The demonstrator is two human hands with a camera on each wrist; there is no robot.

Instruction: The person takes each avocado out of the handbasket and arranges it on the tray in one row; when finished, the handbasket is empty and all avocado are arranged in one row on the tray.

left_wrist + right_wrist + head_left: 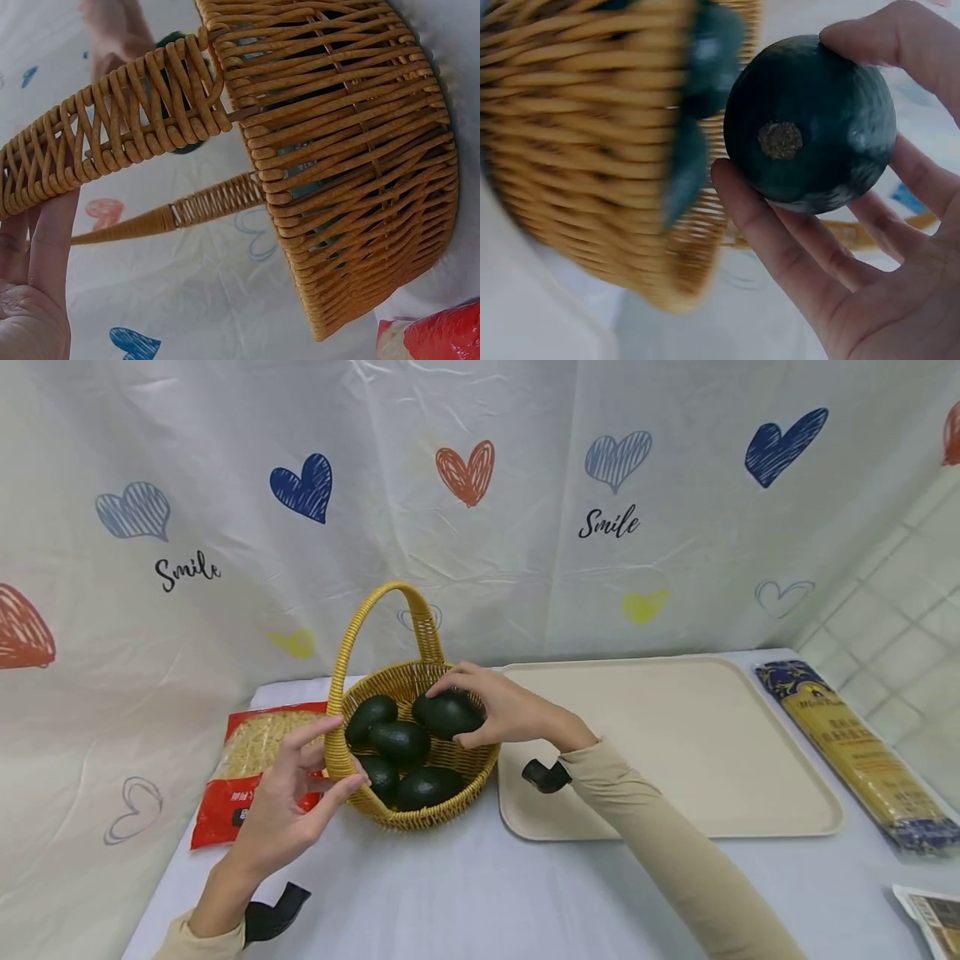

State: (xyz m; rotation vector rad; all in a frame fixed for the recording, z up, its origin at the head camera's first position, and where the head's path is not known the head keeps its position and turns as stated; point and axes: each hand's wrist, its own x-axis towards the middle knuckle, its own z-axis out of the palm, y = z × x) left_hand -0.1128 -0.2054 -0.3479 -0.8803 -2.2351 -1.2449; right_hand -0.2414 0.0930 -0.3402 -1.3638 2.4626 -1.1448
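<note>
A yellow woven basket (442, 814) with a tall arched handle (351, 643) stands left of the middle of the table. Several dark green avocados (400, 742) lie inside it. My left hand (281, 814) holds the near side of the handle between thumb and fingers; the left wrist view shows fingers (52, 247) behind the weave. With my right hand (506, 706) I grip one avocado (810, 124) at the basket's right rim. In the right wrist view, thumb and fingers curl round this avocado, its brown stem end facing the camera, and it is lifted above the other avocados.
A beige tray (675, 743) lies right of the basket. Beyond its right edge is a long pack of noodles (855, 752). A red bag of pasta (258, 752) sits left of the basket, partly behind my left hand. Another packet (933, 914) shows at the lower right.
</note>
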